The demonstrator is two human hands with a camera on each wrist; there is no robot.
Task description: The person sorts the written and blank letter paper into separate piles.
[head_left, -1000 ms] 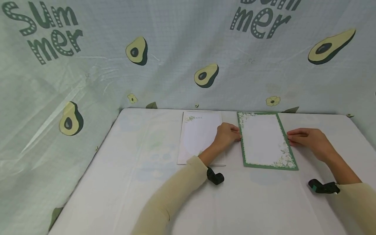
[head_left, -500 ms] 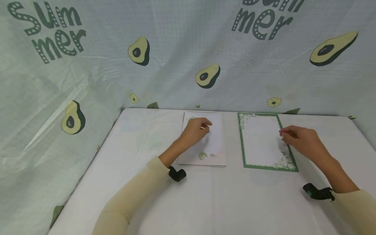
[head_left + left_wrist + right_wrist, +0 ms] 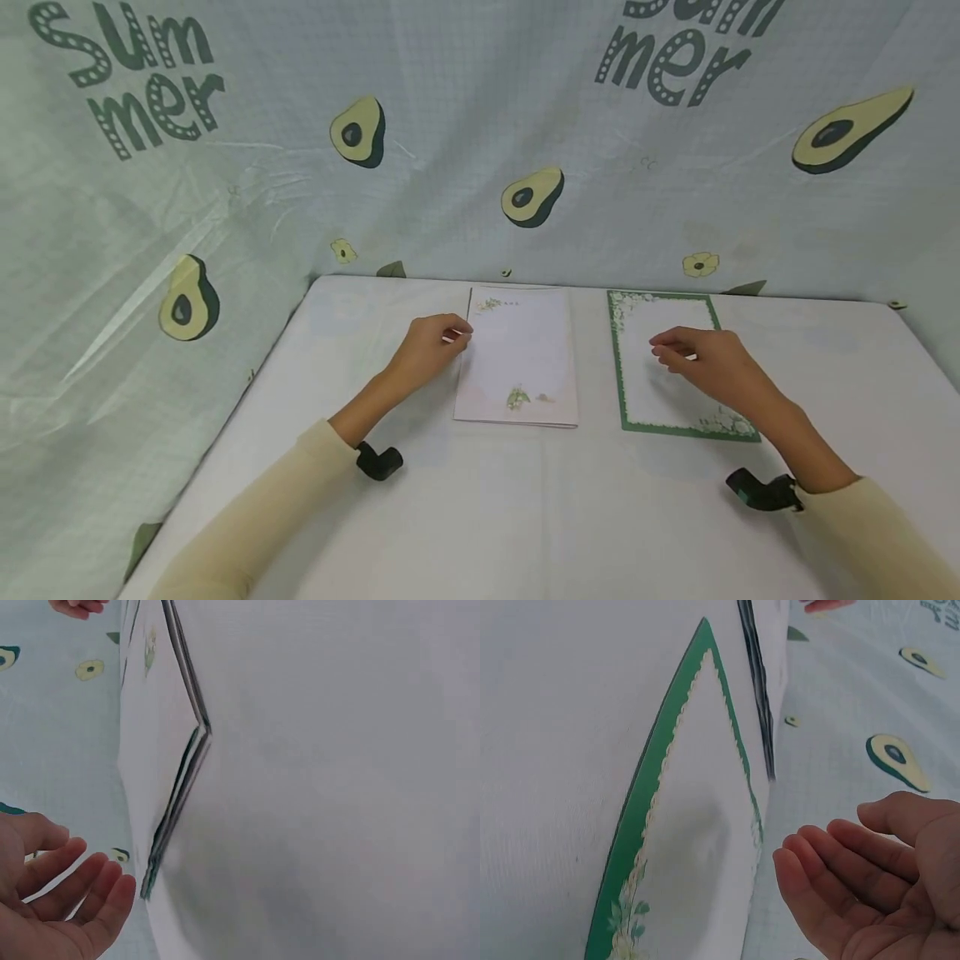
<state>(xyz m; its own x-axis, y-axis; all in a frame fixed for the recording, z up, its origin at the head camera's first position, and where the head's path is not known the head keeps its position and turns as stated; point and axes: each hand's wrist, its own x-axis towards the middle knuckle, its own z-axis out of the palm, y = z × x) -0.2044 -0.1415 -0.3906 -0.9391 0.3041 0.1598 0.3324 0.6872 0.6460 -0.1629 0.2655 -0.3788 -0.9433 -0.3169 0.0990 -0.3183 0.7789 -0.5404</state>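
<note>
A stack of pale pink paper sheets with small flower prints lies on the white table, its layered edge showing in the left wrist view. My left hand is at its left edge, fingers loosely bent and holding nothing. To the right lies a white sheet with a green floral border. Above that sheet hovers my right hand, relaxed, with nothing between thumb and fingers. The right wrist view shows its palm and loosely curved fingers over the bordered sheet.
The white tabletop stretches toward me. Behind it hangs a pale curtain printed with avocados and lettering, which also covers the left side. Black wrist cameras sit on both wrists.
Both hands have left the green-bordered sheet's sides. My left hand has moved left across the pink stack to its left edge; my right hand has moved left over the bordered sheet.
</note>
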